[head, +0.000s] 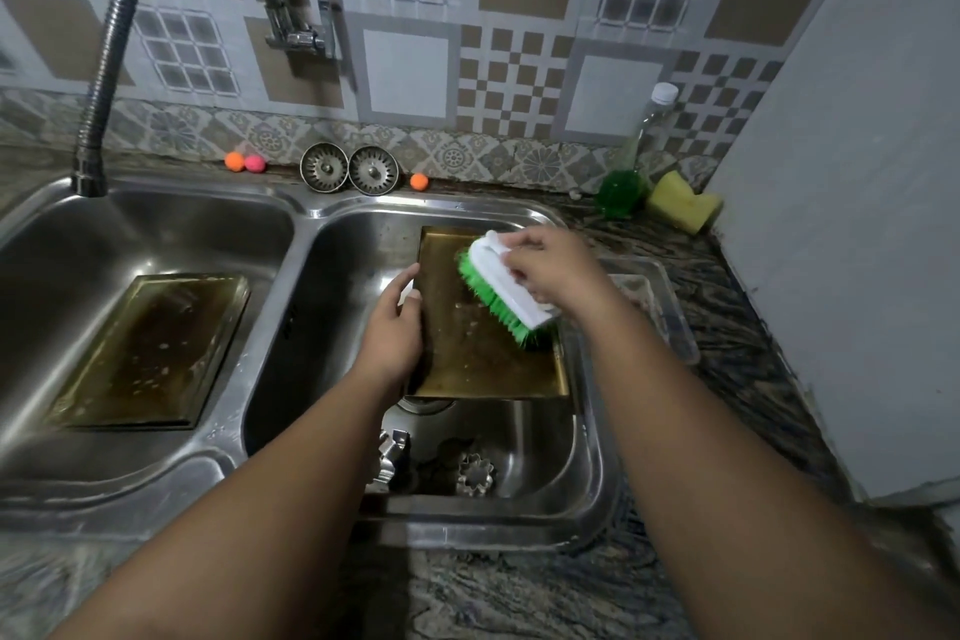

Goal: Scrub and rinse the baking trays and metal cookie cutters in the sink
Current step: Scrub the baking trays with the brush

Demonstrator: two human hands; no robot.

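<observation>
Scrubbing in the right basin of the sink (306, 224), I have my right hand (545, 270) with its fingers wrapped round the white scrub brush (506, 294), green bristles down on the baking tray (483, 359) in the basin's far half. My left hand (395, 322) grips that tray's left edge. Metal cookie cutters (475, 473) lie on the basin floor nearer me; a second tray (150, 353) lies in the left basin.

The one camera sits on my head, looking forward and down, close above my left grip (392, 327) and right grip (545, 270); its wide angle takes in the sink (597, 457) beneath them and the tiled wall (405, 73) beyond.
</observation>
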